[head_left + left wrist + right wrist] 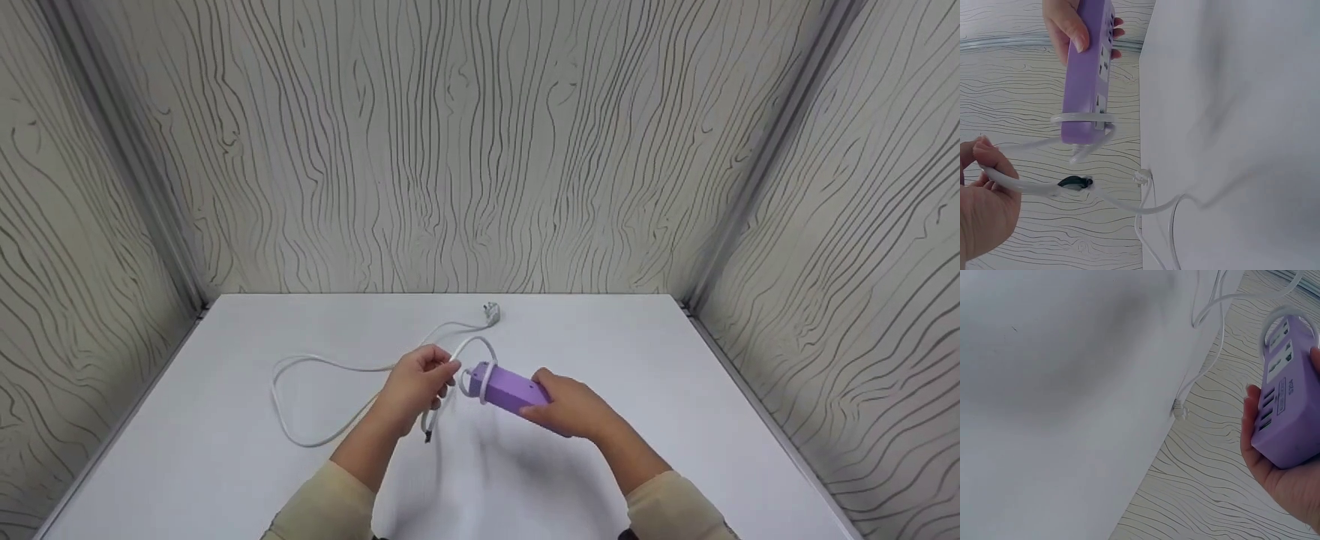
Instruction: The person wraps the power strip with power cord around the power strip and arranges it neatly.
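Observation:
A purple power strip with white sockets is held above the table by my right hand, fingers and thumb around its near end. In the right wrist view, the sockets and several USB ports of the power strip show. White cord loops around the strip's far end. To the left, my left hand pinches the white cord between thumb and fingers. A small dark piece, perhaps a cable tie, sits on the cord just past those fingers.
The rest of the cord lies in a wide loop on the white table, left of my hands. Its plug rests near the table's back edge. Wood-grain patterned panels stand at the back and both sides.

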`<state>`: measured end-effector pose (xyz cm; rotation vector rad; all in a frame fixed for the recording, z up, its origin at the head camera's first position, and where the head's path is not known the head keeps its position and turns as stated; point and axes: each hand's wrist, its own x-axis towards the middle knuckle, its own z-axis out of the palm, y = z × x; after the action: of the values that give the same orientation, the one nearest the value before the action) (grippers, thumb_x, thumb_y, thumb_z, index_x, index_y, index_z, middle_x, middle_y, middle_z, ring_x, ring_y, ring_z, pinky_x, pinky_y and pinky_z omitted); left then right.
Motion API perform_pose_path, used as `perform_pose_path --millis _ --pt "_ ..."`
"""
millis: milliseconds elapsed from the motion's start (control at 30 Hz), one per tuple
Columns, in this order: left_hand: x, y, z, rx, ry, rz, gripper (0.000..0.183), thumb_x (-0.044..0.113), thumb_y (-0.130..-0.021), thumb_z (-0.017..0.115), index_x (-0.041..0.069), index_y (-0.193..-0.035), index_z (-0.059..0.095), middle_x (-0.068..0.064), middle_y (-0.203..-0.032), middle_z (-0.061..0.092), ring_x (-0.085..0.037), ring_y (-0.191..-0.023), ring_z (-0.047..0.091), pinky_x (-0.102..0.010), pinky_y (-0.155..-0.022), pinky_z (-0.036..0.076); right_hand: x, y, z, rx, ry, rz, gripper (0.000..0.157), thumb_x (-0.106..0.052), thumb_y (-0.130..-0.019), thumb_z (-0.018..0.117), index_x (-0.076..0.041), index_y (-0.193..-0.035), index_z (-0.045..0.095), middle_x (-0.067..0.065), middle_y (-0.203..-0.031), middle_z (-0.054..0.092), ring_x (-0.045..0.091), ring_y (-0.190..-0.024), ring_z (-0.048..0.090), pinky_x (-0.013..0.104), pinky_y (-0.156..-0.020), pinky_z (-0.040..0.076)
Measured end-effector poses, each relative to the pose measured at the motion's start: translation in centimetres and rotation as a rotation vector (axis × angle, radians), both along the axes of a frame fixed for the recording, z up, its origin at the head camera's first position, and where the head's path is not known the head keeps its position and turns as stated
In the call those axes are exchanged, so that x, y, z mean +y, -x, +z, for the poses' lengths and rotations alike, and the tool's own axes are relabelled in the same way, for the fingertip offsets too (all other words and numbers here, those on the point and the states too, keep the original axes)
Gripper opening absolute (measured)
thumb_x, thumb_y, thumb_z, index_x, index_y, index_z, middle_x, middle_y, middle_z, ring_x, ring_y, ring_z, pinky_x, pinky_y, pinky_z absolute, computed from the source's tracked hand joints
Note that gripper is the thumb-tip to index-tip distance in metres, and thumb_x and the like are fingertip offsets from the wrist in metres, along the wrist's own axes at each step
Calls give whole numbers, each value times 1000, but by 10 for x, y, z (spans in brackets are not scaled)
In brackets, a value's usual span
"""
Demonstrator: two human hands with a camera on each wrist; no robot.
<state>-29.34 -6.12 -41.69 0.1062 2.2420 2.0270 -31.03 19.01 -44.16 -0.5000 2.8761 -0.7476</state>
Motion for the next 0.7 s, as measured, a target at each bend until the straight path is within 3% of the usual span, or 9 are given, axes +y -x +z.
perform_pose_path --millis 133,333,700 --pt "5 -9 -2 -3 8 -40 17 23 -90 58 7 -93 57 -4 -74 56 -15 -63 48 -25 -53 43 0 2 -1 22 11 -58 48 -47 -78 66 -14 -110 51 2 -94 59 19 -83 55 41 -70 48" --pt "11 -21 -5 53 61 -120 16 22 -91 56 7 -87 57 -2 -69 54 -14 -60 48 -24 -52 44 0 4 -1 67 -53 -91 49 -47 -76 68 -17 -111 51 0 -96 60 18 -85 55 43 -76 47" --pt "19 -35 -2 124 56 -235 16 19 -92 55 4 -87 54 -1 -67 53 -13 -58 47 -23 -51 42 -3 6 -2 169 -225 -49 58 -44 -73 71 -13 -120 55 3 -108 62 20 -89 57 44 -80 45"
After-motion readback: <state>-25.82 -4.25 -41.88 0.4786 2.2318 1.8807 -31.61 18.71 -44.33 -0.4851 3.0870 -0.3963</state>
